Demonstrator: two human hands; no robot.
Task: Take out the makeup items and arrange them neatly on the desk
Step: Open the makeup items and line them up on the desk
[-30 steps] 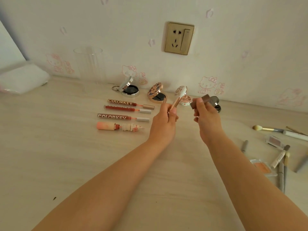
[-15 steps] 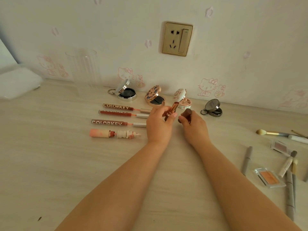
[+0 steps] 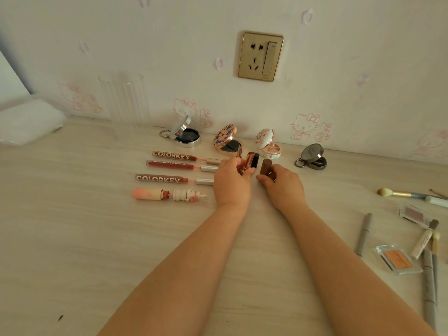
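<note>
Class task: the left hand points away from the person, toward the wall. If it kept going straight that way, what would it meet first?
Probably the flower-lidded open compact, which stands just beyond the left hand and the lipstick it holds. Depth is unclear from one view.

Pale cartoon-cat wallpaper [image 3: 339,69], gold wall socket [image 3: 260,57], light wood-grain desk [image 3: 84,238]

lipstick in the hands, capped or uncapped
Uncapped. The left hand holds the rose-gold lipstick tube, while the right hand holds the separate brown cap beside it, standing on the desk.
</note>
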